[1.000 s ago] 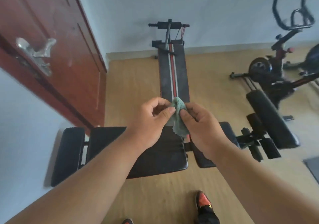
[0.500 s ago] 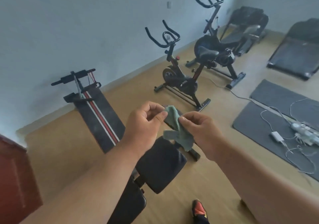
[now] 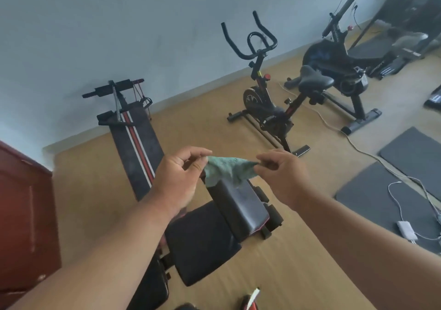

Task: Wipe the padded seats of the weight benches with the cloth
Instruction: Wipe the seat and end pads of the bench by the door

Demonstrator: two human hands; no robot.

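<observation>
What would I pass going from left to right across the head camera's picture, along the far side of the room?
Red-brown door → striped sit-up bench → nearer exercise bike → farther exercise bike → treadmill. In front of these, both hands stretch the green cloth above the black padded bench.

Head-worn camera looking forward and down, tilting sideways, hovering close over both forearms, black bench (image 3: 214,233) lying near at 6 o'clock, wall (image 3: 119,35) standing far at 11 o'clock

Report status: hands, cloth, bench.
Left hand and right hand pinch small green cloth, stretched between them. Black padded weight bench below, untouched. Nothing in the way.
</observation>
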